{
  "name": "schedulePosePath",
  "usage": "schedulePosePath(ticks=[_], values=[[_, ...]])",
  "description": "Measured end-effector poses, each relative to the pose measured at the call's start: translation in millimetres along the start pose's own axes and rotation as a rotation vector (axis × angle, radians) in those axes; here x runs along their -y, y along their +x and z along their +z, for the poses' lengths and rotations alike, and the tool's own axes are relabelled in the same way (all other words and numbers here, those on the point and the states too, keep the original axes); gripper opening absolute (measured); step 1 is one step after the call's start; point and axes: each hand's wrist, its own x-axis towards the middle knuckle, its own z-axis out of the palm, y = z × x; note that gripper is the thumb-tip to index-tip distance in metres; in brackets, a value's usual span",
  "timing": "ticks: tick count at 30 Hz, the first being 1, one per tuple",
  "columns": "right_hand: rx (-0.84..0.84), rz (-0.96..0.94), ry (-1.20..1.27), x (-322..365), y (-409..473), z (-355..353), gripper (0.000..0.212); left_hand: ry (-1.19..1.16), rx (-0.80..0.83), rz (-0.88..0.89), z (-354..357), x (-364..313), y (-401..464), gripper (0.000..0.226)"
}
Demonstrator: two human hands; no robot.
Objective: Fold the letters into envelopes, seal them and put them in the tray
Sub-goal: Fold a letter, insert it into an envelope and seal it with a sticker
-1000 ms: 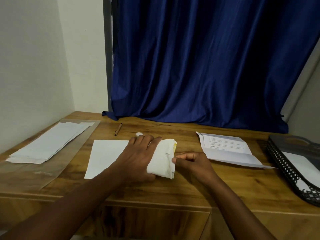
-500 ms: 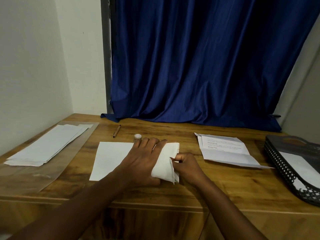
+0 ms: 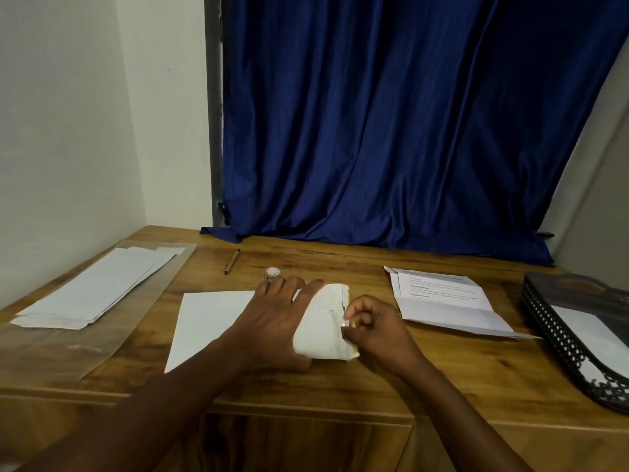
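A white envelope [image 3: 211, 321] lies flat on the wooden desk [image 3: 391, 379] in front of me. My left hand [image 3: 275, 318] presses flat on its right part, fingers spread. Its flap end [image 3: 326, 328] is creased and lifted, with a yellow strip showing along the edge. My right hand [image 3: 371, 325] pinches a small white strip at that flap edge between thumb and forefinger. A folded printed letter [image 3: 446, 301] lies to the right. At the far right stands a black mesh tray [image 3: 558, 332] with a white envelope [image 3: 592, 335] inside.
A stack of white envelopes [image 3: 92, 287] rests on a clear plastic sheet [image 3: 78, 349] at the left. A brown pen [image 3: 232, 261] and a small round white cap [image 3: 272, 272] lie behind my left hand. A blue curtain [image 3: 391, 131] hangs behind the desk.
My right hand has moved onto the flap edge and now pinches a small strip there. The yellow strip shows more. My left hand stays pressed on the envelope.
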Motion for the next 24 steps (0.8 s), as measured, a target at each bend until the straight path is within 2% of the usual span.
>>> schedulePosePath(ticks=[2, 5, 9, 12, 16, 19, 21, 24], values=[[-0.058, 0.118, 0.274, -3, 5, 1, 0.029, -0.084, 0.076, -0.064, -2, 0, 4, 0.135], [-0.118, 0.294, 0.588, -1, 18, -1, 0.035, -0.357, 0.153, -0.185, -9, 0, 11, 0.139], [-0.174, 0.396, 0.733, -2, 44, -3, 0.03, -0.782, 0.121, -0.388, -5, 9, 29, 0.097], [-0.14, 0.47, 0.775, -3, 62, -2, 0.027, -1.002, 0.158, -0.558, -5, 21, 43, 0.074], [-0.001, 0.547, 0.725, 1, 77, 0, 0.021, -1.255, 0.289, -0.594, -2, 27, 47, 0.064], [0.064, 0.545, 0.608, 2, 88, 4, 0.02, -1.545, 0.225, -0.625, 15, 30, 53, 0.043], [0.064, 0.532, 0.556, -1, 96, 9, 0.021, -1.619, 0.14, -0.669, 28, 33, 59, 0.034], [0.048, 0.517, 0.721, -11, 107, 15, 0.029, -1.632, 0.012, -0.719, 43, 34, 72, 0.028]])
